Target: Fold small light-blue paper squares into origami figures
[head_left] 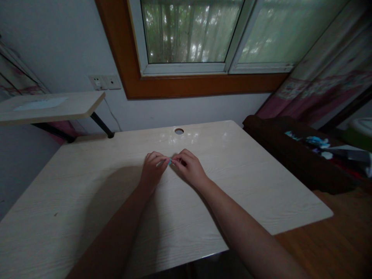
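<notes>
A tiny light-blue object (170, 161) shows between my fingertips above the middle of the pale wooden desk (250, 186); it is too small to tell its kind. My left hand (154, 167) pinches it from the left, thumb and index finger closed together. From the right, my right hand (188, 164) pinches at the same piece, its fingers curled. The two sets of fingertips almost meet. Most of the object is hidden by the fingers.
A raised shelf (52, 108) on black legs stands at the desk's back left. Behind the hands is a round cable hole (179, 131). A dark brown chest (290, 155) with cluttered items stands to the right. The window (192, 35) lies beyond.
</notes>
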Tool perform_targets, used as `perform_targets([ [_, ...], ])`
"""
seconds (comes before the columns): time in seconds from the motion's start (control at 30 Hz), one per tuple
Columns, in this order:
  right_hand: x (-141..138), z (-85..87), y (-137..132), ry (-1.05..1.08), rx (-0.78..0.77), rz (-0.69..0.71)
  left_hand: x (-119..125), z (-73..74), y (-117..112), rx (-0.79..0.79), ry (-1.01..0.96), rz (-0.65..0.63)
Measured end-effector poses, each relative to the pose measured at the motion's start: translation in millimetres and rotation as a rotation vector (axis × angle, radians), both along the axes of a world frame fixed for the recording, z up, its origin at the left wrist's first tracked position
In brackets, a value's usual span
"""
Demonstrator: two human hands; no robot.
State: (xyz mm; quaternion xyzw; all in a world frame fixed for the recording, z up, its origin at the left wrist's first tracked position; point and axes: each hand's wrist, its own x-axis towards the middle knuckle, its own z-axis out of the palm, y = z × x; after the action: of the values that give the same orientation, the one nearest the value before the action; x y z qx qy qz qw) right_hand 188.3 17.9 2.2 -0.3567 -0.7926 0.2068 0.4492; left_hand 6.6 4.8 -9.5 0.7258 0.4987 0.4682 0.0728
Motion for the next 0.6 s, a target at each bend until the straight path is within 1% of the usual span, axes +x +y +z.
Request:
perform_targets([
  [0.23,-0.3,0.9,0.8,0.046,-0.035,0.009,-0.9,-0.1,-0.5,-0.032,0.010,-0.031],
  [0.43,1.7,3.3,-1.0,0.011,-0.027,0.032,-1.6,1.7,-1.7,-0.031,0.023,-0.038],
  [0.6,3.0,3.0,-0.4,-0.010,-0.003,0.068,-1.2,5.4,-1.7,-0.042,0.094,-0.104],
])
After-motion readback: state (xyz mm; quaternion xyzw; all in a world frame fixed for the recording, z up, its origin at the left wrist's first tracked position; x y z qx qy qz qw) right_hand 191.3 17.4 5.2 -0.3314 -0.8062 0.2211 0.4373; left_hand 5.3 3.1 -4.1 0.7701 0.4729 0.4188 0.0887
